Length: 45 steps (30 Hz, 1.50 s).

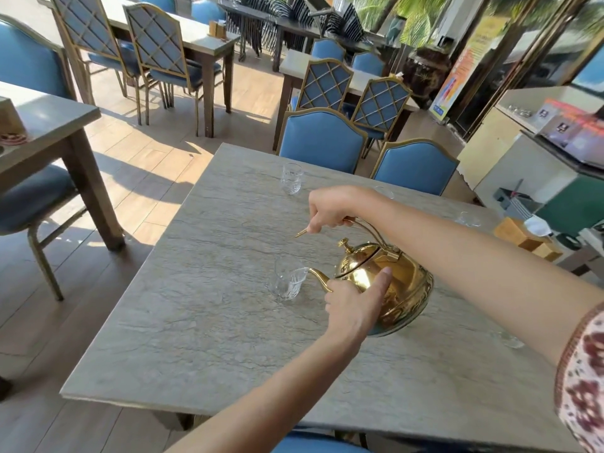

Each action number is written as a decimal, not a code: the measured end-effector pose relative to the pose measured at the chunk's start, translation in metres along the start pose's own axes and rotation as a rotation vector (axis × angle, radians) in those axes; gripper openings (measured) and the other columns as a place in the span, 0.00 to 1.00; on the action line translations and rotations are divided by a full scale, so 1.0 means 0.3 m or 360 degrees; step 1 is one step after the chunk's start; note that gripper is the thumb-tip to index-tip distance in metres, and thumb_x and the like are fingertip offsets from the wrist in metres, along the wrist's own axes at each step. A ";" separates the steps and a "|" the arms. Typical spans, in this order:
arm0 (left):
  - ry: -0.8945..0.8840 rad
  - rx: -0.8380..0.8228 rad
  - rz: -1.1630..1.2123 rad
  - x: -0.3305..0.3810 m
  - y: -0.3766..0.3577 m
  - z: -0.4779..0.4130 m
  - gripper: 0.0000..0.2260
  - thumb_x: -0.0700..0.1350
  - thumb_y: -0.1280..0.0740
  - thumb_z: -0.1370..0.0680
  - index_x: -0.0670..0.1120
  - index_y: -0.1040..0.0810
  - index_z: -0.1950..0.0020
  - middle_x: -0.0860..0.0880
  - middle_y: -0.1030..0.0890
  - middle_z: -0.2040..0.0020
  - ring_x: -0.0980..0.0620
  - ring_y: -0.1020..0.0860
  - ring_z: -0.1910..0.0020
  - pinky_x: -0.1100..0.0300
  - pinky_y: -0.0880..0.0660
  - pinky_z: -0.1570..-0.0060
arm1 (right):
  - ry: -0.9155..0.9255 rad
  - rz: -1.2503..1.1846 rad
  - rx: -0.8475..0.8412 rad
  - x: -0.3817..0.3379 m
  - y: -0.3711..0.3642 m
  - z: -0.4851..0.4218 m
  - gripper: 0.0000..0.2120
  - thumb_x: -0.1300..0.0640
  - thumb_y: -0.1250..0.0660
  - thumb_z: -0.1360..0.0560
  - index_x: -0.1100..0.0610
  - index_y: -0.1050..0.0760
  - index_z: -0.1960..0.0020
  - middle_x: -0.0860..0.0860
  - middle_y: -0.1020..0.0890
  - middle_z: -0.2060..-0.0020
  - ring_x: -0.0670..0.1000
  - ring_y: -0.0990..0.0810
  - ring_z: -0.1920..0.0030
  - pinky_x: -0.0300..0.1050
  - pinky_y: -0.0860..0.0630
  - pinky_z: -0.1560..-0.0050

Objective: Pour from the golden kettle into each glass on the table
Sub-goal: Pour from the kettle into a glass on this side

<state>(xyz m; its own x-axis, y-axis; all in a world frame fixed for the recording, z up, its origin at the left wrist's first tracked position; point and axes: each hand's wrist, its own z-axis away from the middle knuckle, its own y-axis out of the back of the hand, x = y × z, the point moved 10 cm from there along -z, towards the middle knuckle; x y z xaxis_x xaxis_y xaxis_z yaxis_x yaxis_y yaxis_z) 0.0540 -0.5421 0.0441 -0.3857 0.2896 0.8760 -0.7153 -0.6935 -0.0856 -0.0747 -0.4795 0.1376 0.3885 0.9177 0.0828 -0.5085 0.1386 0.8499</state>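
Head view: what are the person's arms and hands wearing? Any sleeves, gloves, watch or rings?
Both forearms are bare, with no gloves or watch showing. The right arm ends in a short sleeve of white fabric with a dark red floral print and a red-brown patterned hem. No sleeve shows on the left arm. Rings: none visible.

Sunlit wood floor (157, 158), blue chairs (322, 142) (gold-trimmed) around grey dining tables (209, 44).

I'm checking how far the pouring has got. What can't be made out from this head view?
- Liquid level in the near clear glass: too transparent to tell.
- Glass behind the right hand: only a rim shows.
- Small glass at the near right: mostly hidden by the right forearm.
- Golden kettle contents: lid on, left hand covers its front.
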 end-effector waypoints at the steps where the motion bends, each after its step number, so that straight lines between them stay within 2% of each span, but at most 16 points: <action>1: -0.0006 0.0011 -0.0006 0.001 0.003 -0.001 0.46 0.70 0.34 0.33 0.39 0.38 0.28 0.38 0.31 0.28 0.39 0.31 0.28 0.43 0.32 0.28 | -0.0005 -0.0003 -0.0005 0.000 0.002 -0.001 0.11 0.54 0.33 0.23 0.60 0.23 0.60 0.53 0.27 0.71 0.51 0.29 0.72 0.42 0.32 0.72; 8: 0.0002 0.0006 -0.0014 0.010 0.020 0.007 0.47 0.71 0.35 0.36 0.39 0.36 0.29 0.38 0.30 0.30 0.39 0.30 0.30 0.42 0.32 0.29 | -0.0031 -0.0022 -0.0056 -0.023 0.001 -0.013 0.10 0.55 0.32 0.24 0.62 0.21 0.57 0.55 0.25 0.69 0.54 0.28 0.67 0.44 0.31 0.70; 11: 0.0013 0.0010 -0.0012 0.008 0.025 0.009 0.46 0.70 0.34 0.34 0.38 0.36 0.29 0.38 0.31 0.30 0.39 0.31 0.29 0.43 0.32 0.29 | -0.0030 -0.0013 -0.0050 -0.034 0.001 -0.014 0.10 0.54 0.32 0.25 0.61 0.21 0.57 0.53 0.26 0.70 0.52 0.28 0.69 0.43 0.31 0.71; 21: 0.0006 -0.0016 -0.0031 0.002 0.044 0.008 0.44 0.68 0.33 0.29 0.37 0.39 0.27 0.38 0.33 0.28 0.39 0.32 0.28 0.42 0.33 0.28 | -0.0055 -0.0025 -0.0050 -0.050 0.010 0.001 0.13 0.53 0.34 0.23 0.62 0.19 0.48 0.53 0.26 0.70 0.50 0.30 0.74 0.40 0.32 0.74; 28: 0.0011 -0.0053 -0.0012 0.007 0.063 0.008 0.43 0.68 0.33 0.29 0.38 0.37 0.27 0.39 0.32 0.29 0.40 0.32 0.28 0.43 0.33 0.28 | -0.0102 -0.0030 -0.0085 -0.054 0.012 0.001 0.12 0.54 0.35 0.22 0.62 0.19 0.48 0.53 0.26 0.70 0.51 0.30 0.73 0.40 0.32 0.74; 33: 0.0020 -0.0100 0.0001 0.006 0.063 0.021 0.47 0.70 0.34 0.37 0.39 0.36 0.29 0.40 0.29 0.30 0.40 0.30 0.29 0.43 0.33 0.28 | -0.0165 -0.0052 -0.0096 -0.041 0.007 -0.005 0.12 0.53 0.34 0.22 0.62 0.19 0.48 0.53 0.26 0.70 0.51 0.29 0.74 0.40 0.31 0.75; 36: 0.0025 -0.0115 -0.0024 0.000 0.066 0.017 0.45 0.69 0.33 0.34 0.38 0.37 0.28 0.40 0.29 0.30 0.40 0.31 0.29 0.43 0.33 0.28 | -0.0200 -0.0116 -0.0100 -0.030 -0.001 -0.012 0.13 0.54 0.34 0.22 0.63 0.19 0.48 0.54 0.26 0.69 0.51 0.29 0.72 0.41 0.31 0.74; 40: 0.0037 -0.0134 -0.0042 -0.002 0.070 0.018 0.48 0.70 0.35 0.37 0.38 0.37 0.28 0.40 0.31 0.30 0.40 0.31 0.28 0.43 0.33 0.28 | -0.0216 -0.0135 -0.0106 -0.027 -0.009 -0.014 0.12 0.54 0.34 0.22 0.62 0.19 0.49 0.54 0.26 0.69 0.51 0.29 0.72 0.41 0.31 0.73; 45: 0.0042 -0.0150 -0.0044 -0.020 0.079 0.008 0.46 0.69 0.33 0.32 0.38 0.39 0.26 0.40 0.31 0.28 0.40 0.32 0.28 0.43 0.34 0.27 | -0.0241 -0.0153 -0.0101 -0.022 -0.014 -0.022 0.10 0.54 0.33 0.23 0.62 0.20 0.53 0.54 0.25 0.70 0.51 0.29 0.73 0.41 0.31 0.74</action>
<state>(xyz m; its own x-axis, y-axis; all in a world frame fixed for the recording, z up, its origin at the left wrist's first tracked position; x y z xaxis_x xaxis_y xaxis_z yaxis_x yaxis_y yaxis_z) 0.0406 -0.5618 0.0380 -0.3792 0.3259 0.8660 -0.7771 -0.6202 -0.1069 -0.0803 -0.4837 0.1300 0.5466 0.8332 0.0842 -0.5089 0.2506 0.8235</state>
